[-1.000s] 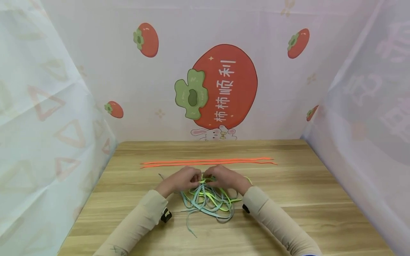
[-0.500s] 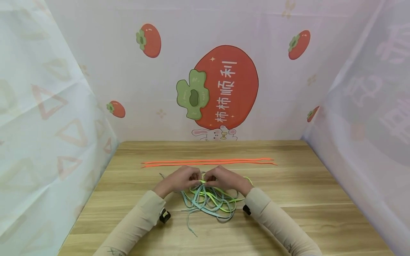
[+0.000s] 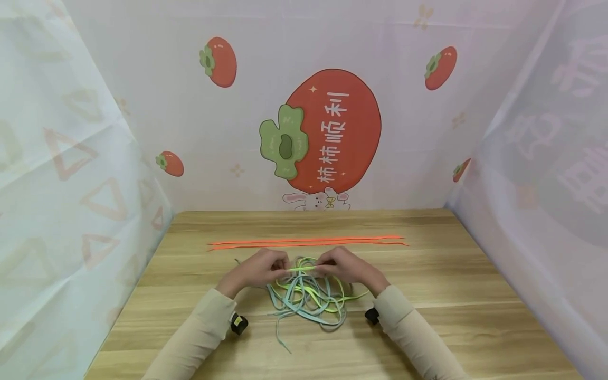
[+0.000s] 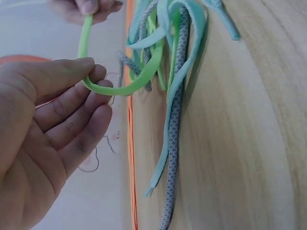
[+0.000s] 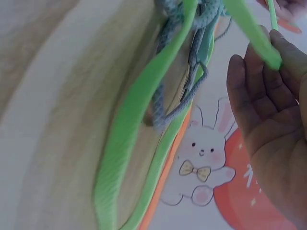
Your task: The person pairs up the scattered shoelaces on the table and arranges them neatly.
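Lace (image 3: 302,268): 1 green strand, flat, bright, above the tangle (image 3: 310,290)
Hands: 2, left (image 3: 266,267) and right (image 3: 347,265), both pinching the lace
Tangle: blue, gray, green, on table (image 3: 475,295)
Orange laces (image 3: 309,240): 2, straight

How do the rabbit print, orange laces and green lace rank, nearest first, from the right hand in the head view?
1. Green lace: pinched by the right hand.
2. Orange laces: beyond the hand, on the table.
3. Rabbit print: on the back wall.
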Demonstrator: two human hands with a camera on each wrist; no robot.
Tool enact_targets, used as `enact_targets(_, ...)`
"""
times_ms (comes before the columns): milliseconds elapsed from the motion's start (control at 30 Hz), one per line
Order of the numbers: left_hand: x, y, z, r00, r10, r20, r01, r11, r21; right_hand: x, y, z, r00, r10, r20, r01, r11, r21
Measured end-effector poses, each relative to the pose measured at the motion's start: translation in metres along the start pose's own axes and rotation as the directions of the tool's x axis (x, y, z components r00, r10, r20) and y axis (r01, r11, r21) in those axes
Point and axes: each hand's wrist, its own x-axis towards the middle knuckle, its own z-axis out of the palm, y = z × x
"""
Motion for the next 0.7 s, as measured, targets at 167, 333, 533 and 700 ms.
enact_targets(167,-0.007,-0.006,-0.002,0.999,-0.044,-0.023,0.043,0.999,-0.03,-0.011,0.007,-0.002,0.999,0.008,-0.034,-0.008,1.0,0.02)
enact_targets(333,-0.014,-0.014,0.0,0.995,-0.072,-0.07,0.067,0.995,-0.072,-0.022,0.011,-0.002,0.997,0.019,-0.07,-0.019,1.0,0.005)
enact_targets(533,-0.022,-0.021,0.005,0.992,-0.07,-0.106,0.059,0.993,-0.101,-0.03,0.016,-0.004,0.993,0.034,-0.115,-0.032,0.999,0.02)
enact_targets(700,-0.025,-0.023,0.005,0.988,-0.085,-0.131,0.071,0.992,-0.107,-0.034,0.022,-0.008,0.991,0.035,-0.129,-0.033,0.999,0.018)
